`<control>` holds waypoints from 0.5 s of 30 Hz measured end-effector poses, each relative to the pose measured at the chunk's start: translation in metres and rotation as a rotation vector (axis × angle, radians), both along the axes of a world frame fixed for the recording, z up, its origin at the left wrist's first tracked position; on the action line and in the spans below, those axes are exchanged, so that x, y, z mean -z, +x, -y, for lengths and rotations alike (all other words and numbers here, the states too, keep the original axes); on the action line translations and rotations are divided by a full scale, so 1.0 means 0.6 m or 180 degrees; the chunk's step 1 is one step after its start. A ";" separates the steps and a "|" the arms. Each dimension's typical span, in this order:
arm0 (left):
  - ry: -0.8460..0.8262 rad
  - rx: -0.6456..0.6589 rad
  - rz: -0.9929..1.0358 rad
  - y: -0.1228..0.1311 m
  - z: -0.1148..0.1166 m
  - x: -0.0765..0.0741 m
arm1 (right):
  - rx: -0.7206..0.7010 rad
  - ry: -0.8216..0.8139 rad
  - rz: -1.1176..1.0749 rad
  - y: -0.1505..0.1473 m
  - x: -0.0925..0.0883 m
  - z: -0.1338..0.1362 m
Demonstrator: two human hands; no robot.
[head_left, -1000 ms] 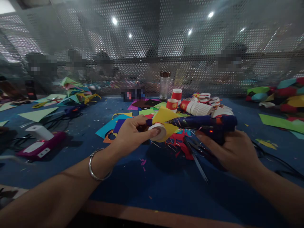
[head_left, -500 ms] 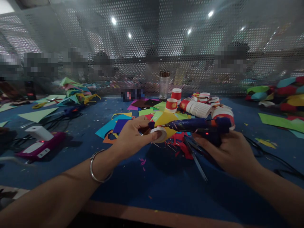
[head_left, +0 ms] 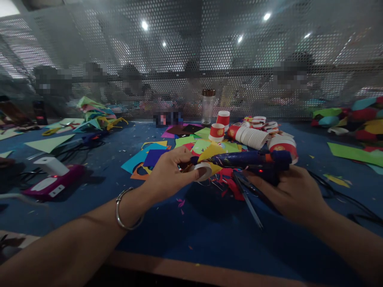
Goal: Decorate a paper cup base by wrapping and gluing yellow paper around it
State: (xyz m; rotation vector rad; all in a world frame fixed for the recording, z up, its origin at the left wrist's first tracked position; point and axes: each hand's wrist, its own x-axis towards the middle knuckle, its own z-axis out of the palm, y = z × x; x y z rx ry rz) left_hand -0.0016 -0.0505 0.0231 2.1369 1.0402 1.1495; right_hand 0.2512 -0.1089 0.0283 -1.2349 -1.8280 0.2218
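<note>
My left hand [head_left: 172, 169] pinches a white paper-cup ring [head_left: 203, 172], its round opening facing me. Yellow paper [head_left: 214, 150] shows behind the ring, and a dark blue piece sticks out by my fingertips. In my right hand [head_left: 295, 191] is a dark blue glue gun [head_left: 248, 158], lying nearly level with a small red light lit. The nozzle points left and reaches the top edge of the ring and the yellow paper; whether it touches cannot be made out. Below the gun, a thin shiny rod [head_left: 253, 211] slants toward me.
Red-and-white paper cups [head_left: 217, 132], some stacked on their side, stand behind the hands with a glass bottle [head_left: 208, 107]. Coloured paper sheets [head_left: 155, 157] and red scraps [head_left: 235, 189] lie around. At left sits a purple power strip [head_left: 58, 183]; a black cord [head_left: 338, 193] runs at right.
The ring and my left hand have shifted slightly right, and the ring is tilted a little differently. The glue gun stays at nearly the same spot, its nozzle still by the ring.
</note>
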 end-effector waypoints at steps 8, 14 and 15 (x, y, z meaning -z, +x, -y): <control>0.0069 -0.0056 -0.0001 -0.001 -0.003 -0.005 | 0.0033 0.0001 0.0003 0.001 -0.001 -0.002; -0.0114 -0.0063 0.0014 -0.005 -0.005 -0.010 | 0.0442 -0.0061 0.0166 0.006 -0.015 -0.006; -0.0256 -0.0038 0.0098 -0.004 -0.006 -0.008 | 0.0548 -0.0122 0.0191 0.008 -0.017 -0.007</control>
